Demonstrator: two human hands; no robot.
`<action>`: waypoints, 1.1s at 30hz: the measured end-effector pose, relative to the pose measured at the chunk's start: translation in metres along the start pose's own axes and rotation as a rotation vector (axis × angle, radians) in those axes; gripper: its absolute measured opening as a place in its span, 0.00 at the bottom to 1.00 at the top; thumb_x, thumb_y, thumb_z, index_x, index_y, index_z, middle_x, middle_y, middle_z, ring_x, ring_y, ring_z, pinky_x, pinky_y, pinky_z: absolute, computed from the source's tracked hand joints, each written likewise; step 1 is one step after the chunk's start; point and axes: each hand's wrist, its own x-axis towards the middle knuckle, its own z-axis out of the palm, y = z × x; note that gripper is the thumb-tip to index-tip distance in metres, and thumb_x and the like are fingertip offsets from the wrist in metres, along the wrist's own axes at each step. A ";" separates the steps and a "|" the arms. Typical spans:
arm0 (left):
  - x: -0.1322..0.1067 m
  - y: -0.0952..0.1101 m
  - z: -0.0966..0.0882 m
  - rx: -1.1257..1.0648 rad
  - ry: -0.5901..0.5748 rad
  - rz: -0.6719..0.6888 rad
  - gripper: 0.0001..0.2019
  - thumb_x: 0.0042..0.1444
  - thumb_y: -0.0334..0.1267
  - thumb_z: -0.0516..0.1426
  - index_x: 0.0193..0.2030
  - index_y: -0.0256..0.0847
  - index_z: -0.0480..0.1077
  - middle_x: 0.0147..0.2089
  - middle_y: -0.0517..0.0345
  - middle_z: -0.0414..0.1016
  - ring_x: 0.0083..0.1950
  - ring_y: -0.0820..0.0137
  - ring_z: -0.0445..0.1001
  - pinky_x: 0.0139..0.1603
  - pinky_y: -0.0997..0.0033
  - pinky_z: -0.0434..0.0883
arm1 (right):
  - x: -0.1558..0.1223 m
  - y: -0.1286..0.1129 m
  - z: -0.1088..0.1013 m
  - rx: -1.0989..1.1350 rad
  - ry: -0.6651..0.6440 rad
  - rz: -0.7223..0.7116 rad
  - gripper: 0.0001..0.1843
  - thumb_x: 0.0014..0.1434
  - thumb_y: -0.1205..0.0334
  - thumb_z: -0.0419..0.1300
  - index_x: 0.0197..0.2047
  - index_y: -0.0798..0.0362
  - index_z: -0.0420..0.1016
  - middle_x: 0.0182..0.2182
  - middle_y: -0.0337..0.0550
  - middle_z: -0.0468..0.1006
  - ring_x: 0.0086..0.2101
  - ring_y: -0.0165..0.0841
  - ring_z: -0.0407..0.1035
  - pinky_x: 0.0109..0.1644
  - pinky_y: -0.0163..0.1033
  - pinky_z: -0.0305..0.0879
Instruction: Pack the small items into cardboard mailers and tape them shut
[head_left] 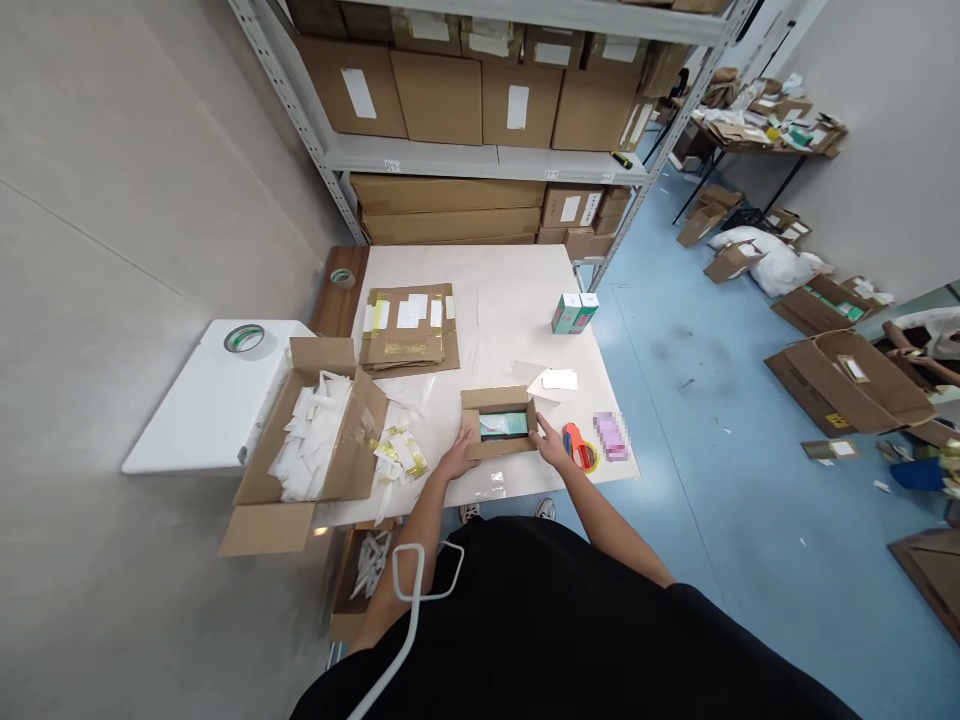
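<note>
A small open cardboard box [501, 450] stands near the front edge of the white table. Inside it lies a flat pale-green and white packet [502, 424], with a dark strip along its near side. My left hand [456, 458] grips the box at its left side, and my right hand [551, 443] grips the right side by the flap. Some fingertips are hidden by the cardboard. Just right of my right hand is a red-orange tape dispenser [576, 445] with yellow tape. White paper slips [559, 379] lie behind the box.
Left stands a large carton [351, 440] full of white strips, beside crumpled taped scraps [401, 452]. Flattened cardboard [409, 345] lies behind. Two small green-white boxes [574, 314] stand at the table's right edge. Shelving [487, 158] with cartons rises at the back.
</note>
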 end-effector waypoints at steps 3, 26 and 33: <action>0.003 -0.001 -0.003 -0.023 -0.001 -0.002 0.54 0.47 0.48 0.71 0.78 0.42 0.52 0.83 0.40 0.30 0.82 0.50 0.41 0.77 0.54 0.55 | -0.001 -0.005 0.001 -0.081 -0.164 -0.072 0.38 0.62 0.51 0.64 0.73 0.50 0.65 0.68 0.52 0.70 0.67 0.45 0.64 0.69 0.51 0.63; -0.002 0.030 0.018 -0.029 0.582 -0.172 0.42 0.59 0.45 0.64 0.78 0.46 0.54 0.75 0.43 0.61 0.73 0.51 0.66 0.69 0.54 0.67 | 0.014 0.011 0.023 -0.165 0.202 0.030 0.24 0.62 0.48 0.60 0.56 0.53 0.76 0.49 0.50 0.78 0.45 0.41 0.75 0.51 0.45 0.73; 0.019 0.030 -0.004 0.030 0.444 -0.212 0.56 0.45 0.39 0.72 0.79 0.44 0.50 0.82 0.39 0.43 0.77 0.41 0.55 0.74 0.47 0.60 | 0.021 0.019 0.037 -0.112 0.177 0.242 0.35 0.62 0.44 0.61 0.65 0.56 0.67 0.55 0.58 0.76 0.52 0.48 0.75 0.55 0.48 0.70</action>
